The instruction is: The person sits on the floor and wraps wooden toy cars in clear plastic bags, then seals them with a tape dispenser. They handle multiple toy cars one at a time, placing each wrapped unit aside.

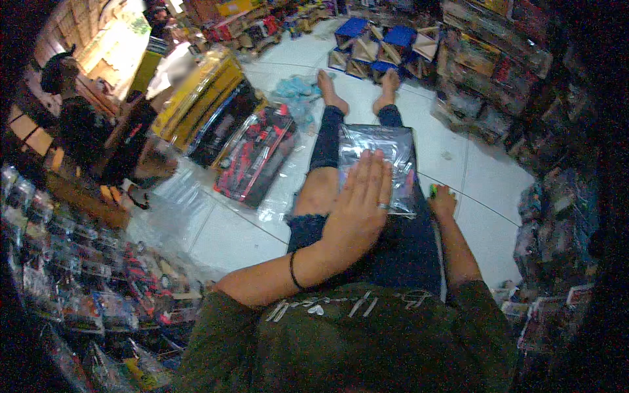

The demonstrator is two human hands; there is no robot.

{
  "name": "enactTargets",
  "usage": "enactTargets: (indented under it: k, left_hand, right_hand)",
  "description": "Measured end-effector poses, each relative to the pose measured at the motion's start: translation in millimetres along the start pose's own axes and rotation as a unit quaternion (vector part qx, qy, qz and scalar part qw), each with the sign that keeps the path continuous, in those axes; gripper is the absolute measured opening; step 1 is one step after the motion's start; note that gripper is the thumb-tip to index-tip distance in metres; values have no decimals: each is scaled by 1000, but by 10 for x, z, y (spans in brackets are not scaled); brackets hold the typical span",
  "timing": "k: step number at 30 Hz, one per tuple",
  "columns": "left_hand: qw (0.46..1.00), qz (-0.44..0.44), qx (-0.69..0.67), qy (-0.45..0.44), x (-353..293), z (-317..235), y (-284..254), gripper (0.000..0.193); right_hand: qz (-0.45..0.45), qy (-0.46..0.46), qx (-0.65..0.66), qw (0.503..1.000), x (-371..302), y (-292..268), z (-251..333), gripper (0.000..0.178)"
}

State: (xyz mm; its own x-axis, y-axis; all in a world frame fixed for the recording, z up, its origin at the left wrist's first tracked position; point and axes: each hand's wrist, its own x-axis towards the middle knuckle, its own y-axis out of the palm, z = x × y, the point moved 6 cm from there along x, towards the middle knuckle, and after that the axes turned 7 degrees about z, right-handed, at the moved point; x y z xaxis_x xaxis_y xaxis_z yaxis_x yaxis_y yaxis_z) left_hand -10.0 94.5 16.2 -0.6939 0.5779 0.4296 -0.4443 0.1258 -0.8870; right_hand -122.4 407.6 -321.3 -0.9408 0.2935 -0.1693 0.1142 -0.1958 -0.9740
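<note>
Resting left hand (362,206) open, flat on packet (397,156), mid-frame; apparently film-wrapped already; unable to confirm sealing, or grip of right hand (445,200) at small green item (433,190), centre-right.

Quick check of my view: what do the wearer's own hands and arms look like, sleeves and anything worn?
Both sleeves are short and dark olive green. The left hand is ungloved, with a pale ring on one finger and a thin black band above the wrist. The right hand is ungloved too; no band shows on that arm.
</note>
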Motion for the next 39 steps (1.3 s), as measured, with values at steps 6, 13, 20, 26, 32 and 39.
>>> enactTargets:
  k: [6, 13, 20, 26, 32, 39]
  left_hand:
    - [1000, -4, 27, 11, -35, 1, 40, 50]
    - [999, -41, 21, 18, -63, -4, 54, 49]
    - [995, -95, -15, 29, -154, -5, 84, 47]
    - [990, -137, 19, 30, -172, -27, 98, 51]
    - [996, -82, 6, 30, -153, 42, 174, 52]
    - [994, -87, 4, 66, -252, 39, 81, 49]
  right_hand:
    - [-14, 144, 124, 982, -315, -439, -296, 65]
    - [-277, -204, 621, 704, -719, -2932, 262, 42]
    - [-119, -696, 44, 707, -2032, -3954, 2916, 43]
    - [81, -589, -303, 745, -2272, -3725, 3846, 27]
    - [101, -611, -312, 721, -2296, -3732, 3835, 30]
    - [-52, -644, -139, 751, -2140, -4108, 2327, 47]
